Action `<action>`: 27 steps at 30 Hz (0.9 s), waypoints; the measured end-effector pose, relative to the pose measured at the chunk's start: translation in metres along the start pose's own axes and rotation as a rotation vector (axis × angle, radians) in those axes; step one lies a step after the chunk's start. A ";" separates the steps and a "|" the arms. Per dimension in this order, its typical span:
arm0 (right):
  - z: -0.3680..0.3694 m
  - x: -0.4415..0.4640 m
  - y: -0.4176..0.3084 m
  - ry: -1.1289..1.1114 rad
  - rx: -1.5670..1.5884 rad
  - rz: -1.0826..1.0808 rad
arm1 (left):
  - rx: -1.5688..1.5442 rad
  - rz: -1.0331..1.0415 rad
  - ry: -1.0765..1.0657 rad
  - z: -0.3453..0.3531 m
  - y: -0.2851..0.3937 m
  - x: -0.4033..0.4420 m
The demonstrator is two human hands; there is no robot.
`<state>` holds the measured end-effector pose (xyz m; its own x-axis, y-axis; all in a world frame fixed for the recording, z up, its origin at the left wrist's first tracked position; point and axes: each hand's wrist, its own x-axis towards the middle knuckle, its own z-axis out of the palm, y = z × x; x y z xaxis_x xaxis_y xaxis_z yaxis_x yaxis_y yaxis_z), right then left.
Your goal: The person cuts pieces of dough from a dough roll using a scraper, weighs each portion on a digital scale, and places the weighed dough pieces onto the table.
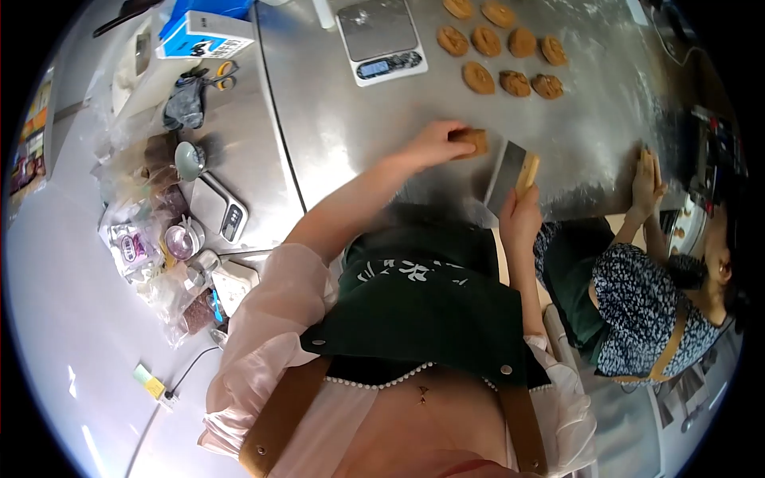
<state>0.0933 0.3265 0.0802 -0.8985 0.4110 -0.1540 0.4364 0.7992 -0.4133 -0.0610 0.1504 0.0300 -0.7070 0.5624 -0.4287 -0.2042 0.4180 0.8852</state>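
My left hand is closed on a brown dough piece above the steel table. In my right hand is the wooden handle of a scraper, its flat metal blade pointing up and to the left, just right of the dough piece and apart from it. Beyond my hands, several round brown dough pieces lie in rows on the table. A digital scale with a lit display stands to their left, with nothing visible on its plate.
A co-worker stands at the right, hands at the table edge. On the left are a second scale, a green bowl, scissors, a blue and white box, plastic bags and small containers. Flour marks the steel surface.
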 end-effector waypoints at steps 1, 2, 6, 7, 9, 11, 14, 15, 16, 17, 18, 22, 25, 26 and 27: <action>-0.004 -0.001 -0.006 0.021 0.028 -0.013 | 0.110 -0.021 0.017 0.013 -0.005 -0.005; -0.007 -0.003 -0.010 0.009 0.044 -0.019 | 0.219 0.036 0.109 0.024 -0.010 -0.010; -0.013 -0.001 -0.031 -0.006 0.098 -0.118 | 0.319 0.109 0.266 0.034 -0.010 -0.019; -0.013 0.001 -0.035 -0.012 0.101 -0.144 | 0.286 0.107 0.261 0.032 -0.010 -0.018; -0.013 0.005 -0.042 -0.040 0.090 -0.179 | 0.272 0.110 0.250 0.029 -0.010 -0.019; -0.013 0.010 -0.046 -0.087 0.062 -0.197 | 0.308 0.121 0.238 0.027 -0.011 -0.017; -0.007 0.018 -0.046 -0.112 0.042 -0.256 | 0.342 0.138 0.247 0.027 -0.015 -0.016; -0.004 0.021 -0.046 -0.142 0.026 -0.266 | 0.349 0.125 0.233 0.027 -0.014 -0.016; -0.002 0.023 -0.046 -0.173 0.008 -0.275 | 0.354 0.112 0.219 0.026 -0.012 -0.017; 0.001 0.026 -0.046 -0.199 -0.010 -0.286 | 0.360 0.103 0.207 0.025 -0.009 -0.018; 0.005 0.029 -0.046 -0.202 -0.033 -0.289 | 0.353 0.090 0.214 0.026 -0.009 -0.018; 0.025 0.032 -0.041 -0.188 -0.083 -0.301 | 0.331 0.110 0.314 0.036 -0.013 -0.019; 0.026 0.033 -0.036 -0.143 0.003 -0.307 | 0.413 0.125 0.325 0.048 -0.012 -0.030; 0.025 0.033 -0.034 -0.124 0.047 -0.308 | 0.457 0.121 0.310 0.051 -0.010 -0.035; 0.018 0.032 -0.035 -0.110 0.035 -0.290 | 0.438 0.158 0.249 0.047 -0.011 -0.040</action>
<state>0.0486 0.3037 0.0740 -0.9859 0.1164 -0.1206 0.1608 0.8599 -0.4845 0.0019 0.1570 0.0289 -0.8566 0.4785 -0.1933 0.1823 0.6310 0.7541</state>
